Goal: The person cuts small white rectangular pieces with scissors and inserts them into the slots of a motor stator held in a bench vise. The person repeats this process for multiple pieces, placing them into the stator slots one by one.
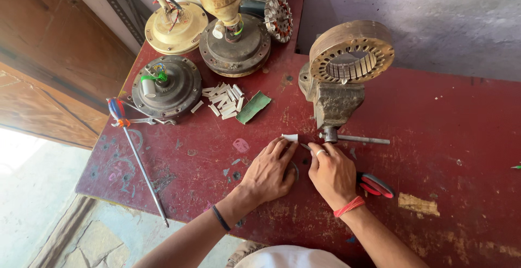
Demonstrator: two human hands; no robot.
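Red workbench [434, 116]: left hand [268, 173] lies flat pinching a white paper slip [290, 137]; right hand [332, 173] half-curled, grip unclear.

hands: 2, left hand [267, 174], right hand [332, 173]
fan motor housings: 3, upper left [166, 86]
stator rings: 2, vise [352, 52], top [278, 17]
screwdrivers: 1, left [137, 157]
pliers: 1 [374, 184]
white slips: small pile, uncountable [223, 101]
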